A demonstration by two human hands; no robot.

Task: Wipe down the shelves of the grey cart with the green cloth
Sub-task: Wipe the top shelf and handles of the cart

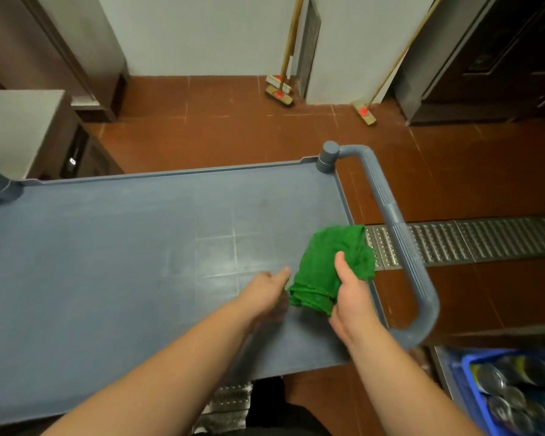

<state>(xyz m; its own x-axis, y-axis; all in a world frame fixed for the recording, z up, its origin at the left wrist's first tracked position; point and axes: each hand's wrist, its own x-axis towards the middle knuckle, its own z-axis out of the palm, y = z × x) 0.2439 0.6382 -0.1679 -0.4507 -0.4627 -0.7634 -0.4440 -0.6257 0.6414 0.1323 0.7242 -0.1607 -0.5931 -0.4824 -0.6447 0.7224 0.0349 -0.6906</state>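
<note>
The grey cart's top shelf (139, 247) fills the middle of the view, with its curved handle (400, 234) at the right end. A bunched green cloth (324, 262) is over the shelf's right side near the rim. My right hand (351, 294) grips the cloth from the near side, thumb on top. My left hand (265, 289) is just left of the cloth, fingers pointing at its lower edge and touching or nearly touching it; the hand is blurred. The lower shelves are hidden under the top one.
Red floor tiles surround the cart. A metal drain grate (472, 240) runs right of the handle. A blue crate (516, 394) with metal dishes sits at the lower right. Brooms (280, 89) lean on the far wall. A cabinet (29, 136) stands at left.
</note>
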